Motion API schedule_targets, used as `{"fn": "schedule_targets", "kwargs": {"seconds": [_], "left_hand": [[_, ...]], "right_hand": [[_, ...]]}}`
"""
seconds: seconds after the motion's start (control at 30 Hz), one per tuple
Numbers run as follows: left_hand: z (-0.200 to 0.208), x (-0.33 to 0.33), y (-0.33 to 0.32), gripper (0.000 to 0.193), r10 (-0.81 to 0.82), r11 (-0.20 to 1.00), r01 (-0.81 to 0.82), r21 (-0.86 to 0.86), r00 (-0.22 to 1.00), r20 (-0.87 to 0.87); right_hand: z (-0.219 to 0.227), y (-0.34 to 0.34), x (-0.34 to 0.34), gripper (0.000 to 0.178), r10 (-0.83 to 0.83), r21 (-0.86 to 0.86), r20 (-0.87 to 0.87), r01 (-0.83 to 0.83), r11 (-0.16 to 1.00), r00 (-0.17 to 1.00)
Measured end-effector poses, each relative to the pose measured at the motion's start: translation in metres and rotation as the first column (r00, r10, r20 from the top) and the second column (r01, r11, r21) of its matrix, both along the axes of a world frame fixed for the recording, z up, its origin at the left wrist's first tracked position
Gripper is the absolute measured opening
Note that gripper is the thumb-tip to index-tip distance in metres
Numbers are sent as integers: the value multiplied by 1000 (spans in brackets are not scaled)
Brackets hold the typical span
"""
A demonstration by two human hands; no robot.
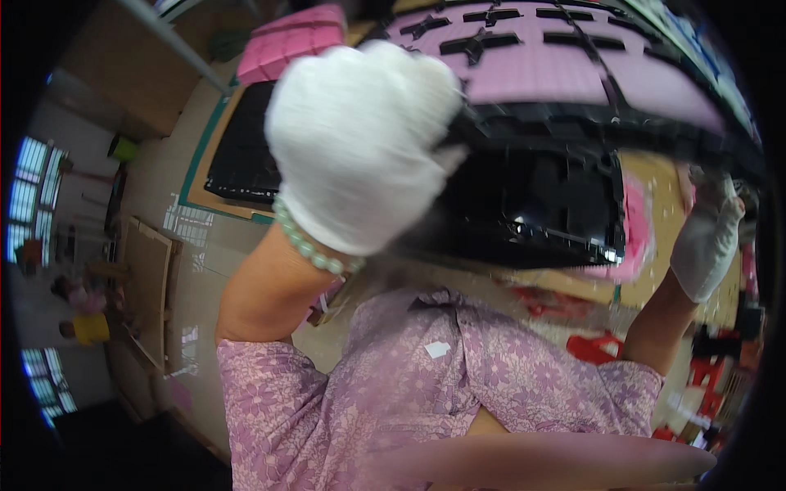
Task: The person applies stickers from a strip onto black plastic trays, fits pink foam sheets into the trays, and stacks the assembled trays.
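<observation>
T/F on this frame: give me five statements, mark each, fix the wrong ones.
1. The left hand and right hand both wear white gloves. True.
2. The bracelet is on the right wrist. False: it is on the left wrist.
3. Both hands are at the black frame. True.
4. The pink bundle is right of the black frame. False: it is to the left.
5. The bracelet's beads are red. False: they are pale green.

Frame (565, 124) between both hands (360, 139) (709, 237)
</observation>
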State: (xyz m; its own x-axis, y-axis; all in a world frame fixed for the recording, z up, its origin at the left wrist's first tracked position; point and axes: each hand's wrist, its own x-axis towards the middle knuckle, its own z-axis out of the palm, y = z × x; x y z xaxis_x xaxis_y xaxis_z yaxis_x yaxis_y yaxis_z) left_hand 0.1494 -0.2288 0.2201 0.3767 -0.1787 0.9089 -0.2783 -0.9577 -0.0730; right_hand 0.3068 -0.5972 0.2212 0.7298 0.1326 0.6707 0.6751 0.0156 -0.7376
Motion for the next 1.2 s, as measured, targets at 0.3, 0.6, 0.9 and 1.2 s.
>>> {"fn": "schedule_targets", "kwargs": {"seconds": [0.3,0.6,0.9,1.2], "left_hand": [[-71,-103,162,52,489,342,-139,-930,871,50],[-235,-61,152,33,455,-235,-103,-967,867,-203],[-233,-53,118,52,588,-390,-568,-725,452,-670],[-262,-75,126,61,612,-367,-651,-664,368,-700]], "right_hand": [[-2,-20,39,46,176,213,-180,-137,967,968],[8,-12,58,45,-88,-181,34,93,979,996],[22,-40,50,44,71,-10,-285,-77,997,956],[28,-26,49,42,-169,-261,-82,142,955,982]]}}
